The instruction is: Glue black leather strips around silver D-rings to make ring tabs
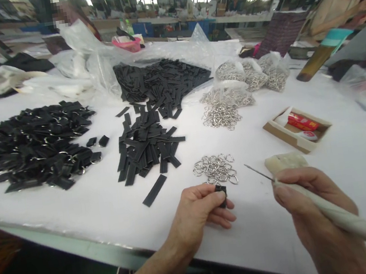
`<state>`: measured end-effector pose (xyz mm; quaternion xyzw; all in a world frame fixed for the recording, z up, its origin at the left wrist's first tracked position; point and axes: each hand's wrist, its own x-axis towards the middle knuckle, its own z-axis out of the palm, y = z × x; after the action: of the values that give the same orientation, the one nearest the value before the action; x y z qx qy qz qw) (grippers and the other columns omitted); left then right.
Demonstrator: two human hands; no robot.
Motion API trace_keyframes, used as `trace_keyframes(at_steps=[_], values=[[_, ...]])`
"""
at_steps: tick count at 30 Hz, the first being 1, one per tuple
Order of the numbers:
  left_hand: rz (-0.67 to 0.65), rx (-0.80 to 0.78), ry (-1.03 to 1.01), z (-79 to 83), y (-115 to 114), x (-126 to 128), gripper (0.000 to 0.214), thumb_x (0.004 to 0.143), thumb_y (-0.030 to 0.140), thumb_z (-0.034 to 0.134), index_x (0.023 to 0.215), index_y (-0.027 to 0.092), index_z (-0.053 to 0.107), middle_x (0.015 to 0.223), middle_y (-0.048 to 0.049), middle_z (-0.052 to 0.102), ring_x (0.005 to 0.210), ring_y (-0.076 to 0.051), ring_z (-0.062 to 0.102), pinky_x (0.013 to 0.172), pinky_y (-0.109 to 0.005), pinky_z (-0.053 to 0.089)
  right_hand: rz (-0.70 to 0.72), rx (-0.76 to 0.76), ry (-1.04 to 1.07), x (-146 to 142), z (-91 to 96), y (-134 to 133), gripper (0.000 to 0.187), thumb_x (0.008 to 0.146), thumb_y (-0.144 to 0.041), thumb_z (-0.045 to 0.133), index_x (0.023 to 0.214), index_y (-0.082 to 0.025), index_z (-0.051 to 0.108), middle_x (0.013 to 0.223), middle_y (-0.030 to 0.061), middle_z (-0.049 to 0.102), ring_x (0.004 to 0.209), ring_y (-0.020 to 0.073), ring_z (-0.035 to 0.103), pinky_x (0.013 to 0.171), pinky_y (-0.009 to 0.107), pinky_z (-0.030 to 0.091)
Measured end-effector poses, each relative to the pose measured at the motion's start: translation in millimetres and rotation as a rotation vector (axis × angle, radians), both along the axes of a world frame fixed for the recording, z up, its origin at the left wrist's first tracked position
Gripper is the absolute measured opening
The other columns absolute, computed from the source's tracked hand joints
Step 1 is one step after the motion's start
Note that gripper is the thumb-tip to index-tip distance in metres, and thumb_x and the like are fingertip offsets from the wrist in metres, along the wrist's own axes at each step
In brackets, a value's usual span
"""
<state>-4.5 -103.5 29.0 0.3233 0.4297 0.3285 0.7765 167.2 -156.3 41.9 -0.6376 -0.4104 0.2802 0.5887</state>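
Observation:
Between the thumb and fingers of my left hand [200, 211] is a small folded black strap piece [222, 190], partly covered by the thumb. My right hand [319, 213] grips the pale wrapped handle of a brush-like tool [336, 213] whose thin dark tip points left, apart from the strap. Just beyond my left hand lies a small heap of metal rings [216, 168]. Flat black strips [146, 146] are piled to the left of the rings, with a single strip [154, 191] lying apart. A pale yellowish block [285, 163] sits behind my right hand.
Finished-looking black loops with rings [44, 147] form a big heap at left. A larger strip pile [162, 83] spills from clear plastic, beside bagged rings [252, 73]. An open cardboard box [298, 130] and a teal-lidded bottle [324, 53] stand at right. Other people are beyond the table.

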Motion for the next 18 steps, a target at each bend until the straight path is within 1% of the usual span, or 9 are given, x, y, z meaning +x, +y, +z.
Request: trace_keyframes(at_steps=[3, 6, 10, 12, 15, 18], values=[[0.073, 0.010, 0.013, 1.8, 1, -4, 0.015, 0.074, 0.024, 0.065, 0.069, 0.010, 0.065, 0.069, -0.0064, 0.069, 0.053, -0.012, 0.064, 0.050, -0.021, 0.053, 0.002, 0.086, -0.096, -7, -2.8, -1, 0.021, 0.068, -0.028, 0.074, 0.086, -0.024, 0.063, 0.080, 0.0007, 0.061, 0.064, 0.0144, 0.052, 0.052, 0.025, 0.041], [0.116, 0.043, 0.047, 4.7, 1, -9, 0.014, 0.074, 0.024, 0.065, 0.071, 0.010, 0.066, 0.071, -0.0067, 0.070, 0.054, -0.013, 0.064, 0.054, -0.023, 0.054, 0.023, 0.191, -0.151, -16, -3.2, 1, 0.020, 0.067, -0.024, 0.075, 0.083, -0.024, 0.063, 0.079, 0.0011, 0.062, 0.063, 0.0150, 0.055, 0.055, 0.026, 0.045], [0.174, 0.093, 0.092, 7.2, 2, -17, 0.013, 0.074, 0.024, 0.064, 0.072, 0.011, 0.067, 0.071, -0.0066, 0.070, 0.055, -0.013, 0.064, 0.058, -0.024, 0.054, 0.083, 0.259, -0.187, -20, -2.0, 4, 0.018, 0.067, -0.021, 0.074, 0.081, -0.025, 0.064, 0.075, 0.0007, 0.063, 0.062, 0.0150, 0.058, 0.054, 0.024, 0.049], [0.202, 0.117, 0.096, 7.0, 3, -21, 0.013, 0.074, 0.024, 0.064, 0.072, 0.011, 0.067, 0.075, -0.0073, 0.071, 0.057, -0.013, 0.064, 0.060, -0.025, 0.054, 0.142, 0.274, -0.171, -18, -2.1, 5, 0.017, 0.067, -0.022, 0.074, 0.080, -0.026, 0.065, 0.073, 0.0008, 0.064, 0.061, 0.0155, 0.059, 0.054, 0.024, 0.050], [0.228, 0.149, 0.102, 5.6, 3, -27, 0.014, 0.074, 0.026, 0.064, 0.072, 0.012, 0.067, 0.078, -0.0077, 0.071, 0.060, -0.015, 0.065, 0.062, -0.026, 0.054, 0.211, 0.251, -0.136, -11, -4.4, 6, 0.011, 0.069, -0.030, 0.073, 0.079, -0.025, 0.068, 0.074, 0.0037, 0.067, 0.062, 0.0180, 0.062, 0.056, 0.026, 0.053], [0.255, 0.163, 0.112, 4.4, 2, -32, 0.015, 0.074, 0.026, 0.064, 0.071, 0.012, 0.068, 0.076, -0.0074, 0.071, 0.061, -0.015, 0.066, 0.062, -0.027, 0.054, 0.236, 0.210, -0.125, -6, -8.5, 7, 0.017, 0.073, -0.039, 0.069, 0.078, -0.023, 0.071, 0.074, 0.0061, 0.069, 0.061, 0.0194, 0.064, 0.056, 0.026, 0.055]])
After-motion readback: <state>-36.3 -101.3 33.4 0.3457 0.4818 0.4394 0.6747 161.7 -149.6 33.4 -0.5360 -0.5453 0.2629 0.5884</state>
